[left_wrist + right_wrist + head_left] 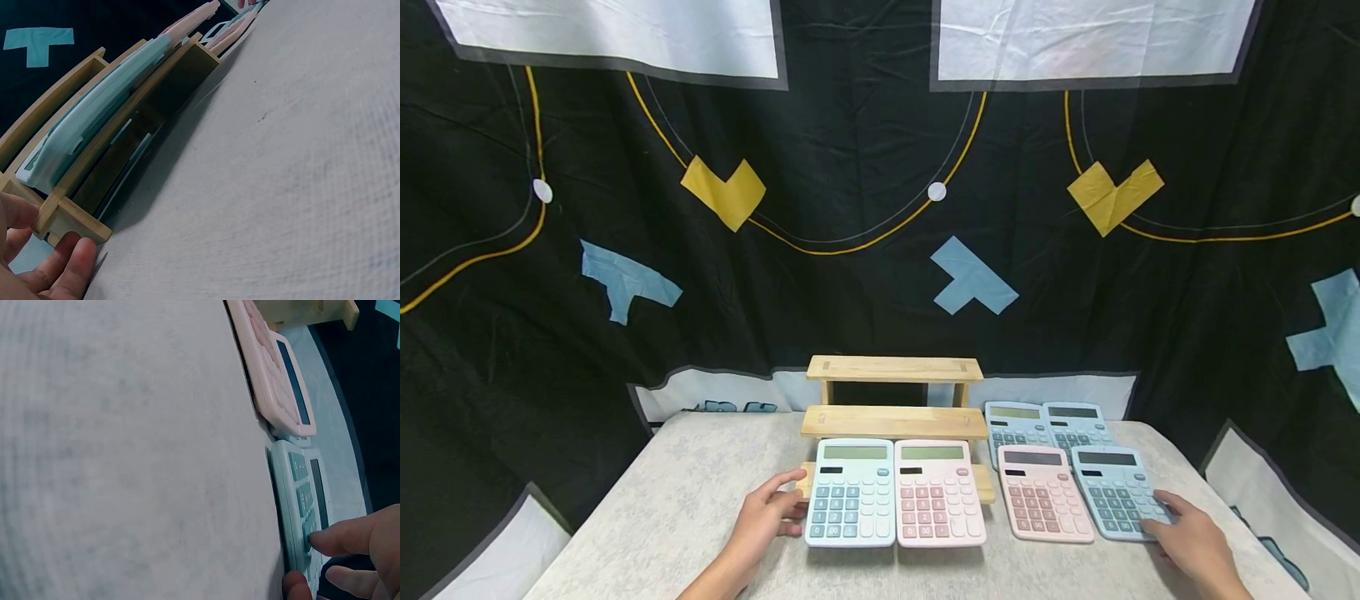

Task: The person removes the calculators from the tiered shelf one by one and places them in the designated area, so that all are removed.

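My left hand (762,518) is at the left end of a stepped wooden stand (891,421). In the left wrist view its fingers grip the end of the lowest step (81,220) from above and below. A blue calculator (851,493) and a pink calculator (941,493) lean side by side on that step, keys facing me. On the right, my right hand (1197,537) pinches the right edge of another blue calculator (1116,492). Its thumb lies on the keys in the right wrist view, with a fingertip at the calculator's near edge.
Another pink calculator (1047,494) lies just left of the pinched one. Two more blue calculators, one left (1017,423) and one right (1077,423), lie behind them beside the stand. A pale table (700,483) bears everything, with a dark printed curtain (850,308) behind.
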Demonstrator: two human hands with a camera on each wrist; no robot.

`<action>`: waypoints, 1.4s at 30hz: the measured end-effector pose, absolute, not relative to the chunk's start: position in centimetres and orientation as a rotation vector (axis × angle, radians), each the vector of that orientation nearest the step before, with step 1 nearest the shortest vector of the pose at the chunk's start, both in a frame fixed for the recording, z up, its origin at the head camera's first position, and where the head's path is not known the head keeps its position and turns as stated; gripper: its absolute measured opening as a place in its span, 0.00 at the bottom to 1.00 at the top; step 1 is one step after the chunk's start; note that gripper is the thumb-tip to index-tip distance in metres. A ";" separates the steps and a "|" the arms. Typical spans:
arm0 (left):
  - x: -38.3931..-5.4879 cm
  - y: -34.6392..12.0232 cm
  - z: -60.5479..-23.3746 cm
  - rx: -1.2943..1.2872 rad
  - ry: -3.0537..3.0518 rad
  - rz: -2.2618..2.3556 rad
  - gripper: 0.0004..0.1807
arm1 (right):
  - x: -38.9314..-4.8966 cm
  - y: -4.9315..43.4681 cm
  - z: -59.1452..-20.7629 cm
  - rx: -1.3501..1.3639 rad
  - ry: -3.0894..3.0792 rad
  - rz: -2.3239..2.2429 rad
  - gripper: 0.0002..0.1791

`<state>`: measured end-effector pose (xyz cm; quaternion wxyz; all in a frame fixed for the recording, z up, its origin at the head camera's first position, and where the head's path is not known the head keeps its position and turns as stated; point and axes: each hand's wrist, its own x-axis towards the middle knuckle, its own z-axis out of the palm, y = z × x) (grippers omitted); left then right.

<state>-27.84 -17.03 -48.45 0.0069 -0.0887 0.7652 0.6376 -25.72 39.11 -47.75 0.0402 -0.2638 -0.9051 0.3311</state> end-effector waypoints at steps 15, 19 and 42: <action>-27.8 -17.0 -48.4 -0.274 2.397 1.997 0.24 | -25.8 38.9 -47.7 -0.757 -2.829 1.026 0.37; -27.7 -17.1 -48.4 -0.279 2.393 2.004 0.24 | -26.0 39.1 -47.8 -0.753 -2.821 1.050 0.37; -27.7 -16.9 -48.3 -0.313 2.377 1.993 0.24 | -26.5 39.4 -46.5 -0.760 -2.666 1.041 0.27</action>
